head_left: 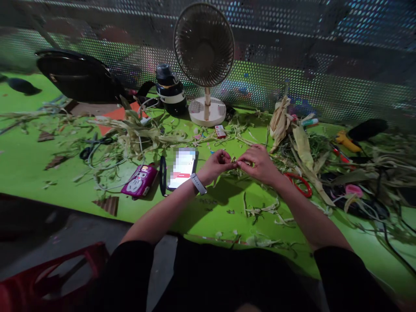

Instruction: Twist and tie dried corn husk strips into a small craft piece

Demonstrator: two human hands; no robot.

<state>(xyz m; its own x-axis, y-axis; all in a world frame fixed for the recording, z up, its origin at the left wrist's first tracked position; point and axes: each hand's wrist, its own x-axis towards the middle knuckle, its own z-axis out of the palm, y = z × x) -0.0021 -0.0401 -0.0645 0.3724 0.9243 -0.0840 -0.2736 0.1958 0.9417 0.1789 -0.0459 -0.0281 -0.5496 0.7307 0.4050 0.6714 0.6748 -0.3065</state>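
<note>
My left hand [217,167], with a grey-banded watch [198,183] on its wrist, is closed in a pinch above the green table [208,216]. Its fingertips meet those of my right hand [258,164], which is also pinched closed. Between them is a small pale piece that looks like a corn husk strip [236,163], mostly hidden by the fingers. More shredded husk lies just under and in front of the hands. A phone [182,169] with a lit screen lies left of my left hand. Near my right forearm is a red ring [300,185], perhaps a tape roll or scissor handle.
A fan [207,108] and a black bottle [171,93] stand at the back by a perforated metal screen. Dried corn husks [281,121] pile up right and left. A purple power strip [139,181], a black bag [78,78], a yellow-handled glue gun [347,141] and cables lie around.
</note>
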